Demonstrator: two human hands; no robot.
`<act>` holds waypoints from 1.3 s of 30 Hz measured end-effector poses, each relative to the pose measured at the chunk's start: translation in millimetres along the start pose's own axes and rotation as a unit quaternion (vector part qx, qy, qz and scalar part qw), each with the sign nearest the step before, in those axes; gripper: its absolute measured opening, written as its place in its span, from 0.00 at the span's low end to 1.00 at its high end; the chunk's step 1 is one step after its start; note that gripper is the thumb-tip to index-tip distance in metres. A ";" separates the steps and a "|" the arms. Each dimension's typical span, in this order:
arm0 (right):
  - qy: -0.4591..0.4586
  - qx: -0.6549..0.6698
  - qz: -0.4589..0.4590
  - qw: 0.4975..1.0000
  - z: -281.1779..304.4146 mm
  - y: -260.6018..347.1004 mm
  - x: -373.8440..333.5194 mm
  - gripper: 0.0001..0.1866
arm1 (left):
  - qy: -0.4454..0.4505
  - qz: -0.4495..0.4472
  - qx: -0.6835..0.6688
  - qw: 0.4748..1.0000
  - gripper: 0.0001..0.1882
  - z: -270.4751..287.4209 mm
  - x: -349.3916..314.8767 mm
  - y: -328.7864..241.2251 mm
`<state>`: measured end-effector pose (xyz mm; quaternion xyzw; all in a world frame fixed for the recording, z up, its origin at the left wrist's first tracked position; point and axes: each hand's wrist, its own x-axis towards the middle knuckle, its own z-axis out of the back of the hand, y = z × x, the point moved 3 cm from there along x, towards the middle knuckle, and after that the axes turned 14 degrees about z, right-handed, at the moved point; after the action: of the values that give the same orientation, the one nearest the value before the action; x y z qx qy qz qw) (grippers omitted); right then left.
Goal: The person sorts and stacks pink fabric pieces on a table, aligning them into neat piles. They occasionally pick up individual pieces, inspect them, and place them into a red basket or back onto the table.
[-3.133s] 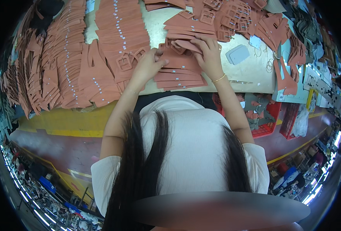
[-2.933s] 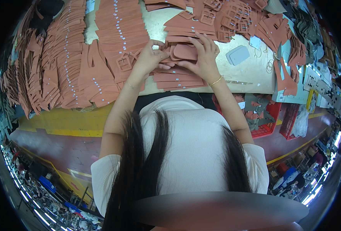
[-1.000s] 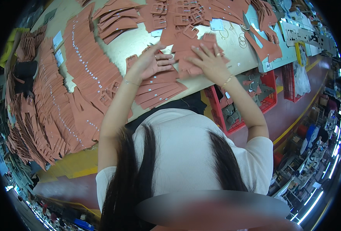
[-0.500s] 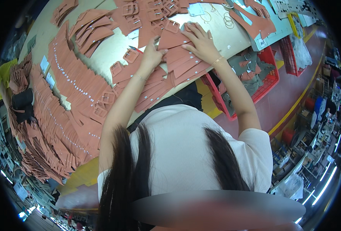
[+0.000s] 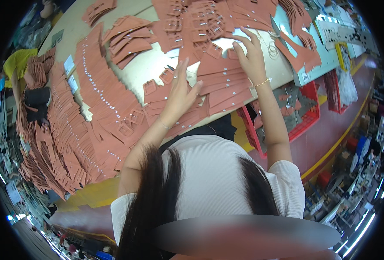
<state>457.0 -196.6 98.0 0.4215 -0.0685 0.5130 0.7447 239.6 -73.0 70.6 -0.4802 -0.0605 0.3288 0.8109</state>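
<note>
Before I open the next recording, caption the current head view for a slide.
A left hand and right hand, fingers apart, at overlapping reddish-brown pieces on a pale table.

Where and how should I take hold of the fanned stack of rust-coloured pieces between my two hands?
Probably best by the right-hand ends of the fanned stack, coming from the right: thumb beneath, fingers on top. The pieces lie flat and overlap in steps, and those ends face bare tabletop. The open right hand is already on that side.
</note>
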 end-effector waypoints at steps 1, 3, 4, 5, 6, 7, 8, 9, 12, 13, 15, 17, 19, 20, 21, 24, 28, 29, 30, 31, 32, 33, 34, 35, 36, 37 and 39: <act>-0.002 -0.025 0.050 0.998 -7.1 6.7 19.0 0.11 | -0.048 -0.035 0.029 0.998 0.40 8.6 -2.9 5.4; 0.004 -0.001 0.105 0.994 -32.1 14.3 59.8 0.10 | -0.111 -0.023 0.150 0.982 0.37 21.2 -7.6 25.4; 0.006 0.012 0.143 0.990 -48.8 16.2 82.1 0.10 | -0.141 -0.015 0.210 0.967 0.36 25.1 -10.2 35.7; 0.007 0.055 0.161 0.985 -70.3 15.8 105.1 0.08 | -0.144 0.000 0.238 0.960 0.35 25.7 -13.6 45.9; 0.041 0.027 0.158 0.986 -91.2 9.8 129.2 0.09 | -0.148 -0.009 0.265 0.953 0.35 24.8 -16.0 53.5; 0.075 -0.001 0.166 0.983 -115.3 2.3 153.7 0.10 | -0.144 -0.007 0.294 0.945 0.35 22.6 -17.9 60.6; 0.094 -0.019 0.198 0.975 -141.6 -5.2 177.0 0.11 | -0.111 0.031 0.330 0.937 0.35 19.7 -19.0 68.9; 0.168 -0.113 0.172 0.964 -170.3 -20.0 199.1 0.12 | -0.158 0.002 0.332 0.930 0.36 18.5 -20.6 69.9; 0.263 -0.140 0.081 0.951 -237.7 -73.4 266.9 0.15 | -0.172 0.011 0.305 0.937 0.36 16.2 -21.6 75.4; 0.202 -0.194 0.156 0.947 -250.4 -85.6 283.6 0.15 | -0.168 0.006 0.296 0.940 0.35 16.1 -22.4 75.9; 0.221 -0.239 0.198 0.925 -279.4 -111.4 313.4 0.15 | -0.175 0.010 0.263 0.949 0.34 17.5 -25.3 76.8; 0.262 -0.215 0.120 0.933 -294.5 -138.3 334.1 0.15 | -0.191 0.017 0.233 0.953 0.33 18.5 -27.6 78.1; 0.283 -0.198 0.057 0.937 -305.9 -156.7 348.6 0.15 | -0.198 0.005 0.213 0.957 0.32 17.3 -27.6 79.7; 0.287 -0.190 0.026 0.939 -308.9 -163.4 352.8 0.16 | -0.203 0.009 0.210 0.956 0.32 15.7 -27.6 81.1; 0.291 -0.179 -0.005 0.940 -310.6 -169.0 354.3 0.16 | -0.215 0.002 0.204 0.955 0.32 15.0 -27.4 83.0; 0.292 -0.142 -0.093 0.941 -313.5 -178.7 356.8 0.18 | -0.246 -0.028 0.176 0.953 0.33 10.6 -28.1 87.2; 0.246 -0.104 -0.164 0.950 -316.4 -177.9 363.8 0.21 | -0.273 -0.048 0.154 0.948 0.33 8.1 -30.2 89.0; 0.214 -0.103 -0.147 0.960 -317.2 -171.8 369.8 0.20 | -0.276 -0.051 0.153 0.947 0.33 8.5 -30.8 88.4; 0.182 -0.102 -0.130 0.969 -318.2 -162.8 376.5 0.19 | -0.280 -0.056 0.148 0.947 0.33 9.7 -31.6 87.8; 0.150 -0.098 -0.117 0.977 -314.0 -153.8 380.4 0.19 | -0.286 -0.063 0.154 0.944 0.32 11.2 -32.7 86.7; 0.125 -0.115 -0.063 0.984 -308.2 -141.1 382.7 0.20 | -0.283 -0.059 0.152 0.945 0.32 12.5 -33.6 85.8; 0.099 -0.126 -0.012 0.987 -300.8 -124.9 384.8 0.20 | -0.286 -0.062 0.149 0.945 0.32 14.0 -34.3 84.4; 0.073 -0.139 0.040 0.987 -291.7 -104.9 387.1 0.21 | -0.281 -0.061 0.145 0.947 0.32 14.6 -34.8 83.1; 0.118 -0.102 0.077 0.985 -285.8 -80.9 391.2 0.21 | -0.301 -0.055 0.167 0.937 0.31 16.4 -35.4 81.4; 0.165 -0.075 0.104 0.978 -275.2 -57.3 391.1 0.22 | -0.303 -0.051 0.183 0.934 0.31 18.2 -35.4 80.8; 0.194 0.035 0.148 0.969 -266.3 -30.0 386.3 0.22 | -0.271 -0.042 0.196 0.941 0.31 16.7 -34.9 79.5; 0.157 0.038 0.236 0.958 -234.3 18.9 360.2 0.23 | -0.294 -0.086 0.167 0.937 0.28 22.4 -36.1 79.1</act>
<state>531.2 223.5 152.2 0.3356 -0.0287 0.7357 0.5876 164.7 -52.2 25.6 -0.2127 -0.2822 0.3895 0.8505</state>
